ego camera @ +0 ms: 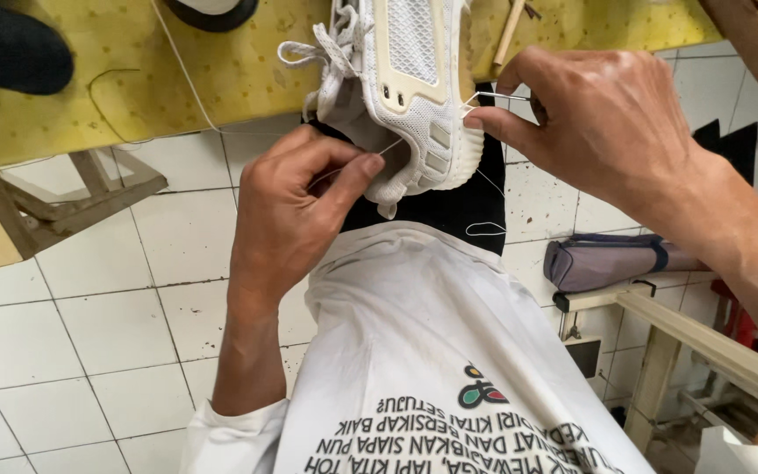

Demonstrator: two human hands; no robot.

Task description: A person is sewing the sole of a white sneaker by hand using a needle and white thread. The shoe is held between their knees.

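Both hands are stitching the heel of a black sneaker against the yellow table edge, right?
Not quite: the head view shows the sneaker is white, not black. The left hand and right hand are stitching its heel against the yellow table edge.

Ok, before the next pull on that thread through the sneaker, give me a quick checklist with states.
1. Left hand pinches the thread at its fingertips: ok.
2. Right hand grips the needle at the sneaker edge: ok.
3. Sneaker braced between the yellow bench and the lap: ok.
4. Thread taut between left hand and shoe: ok.
5. Loose thread loop on the black cloth, free of snags: cannot tell.
6. Needle tip exit point: cannot tell, hidden by the fingers.
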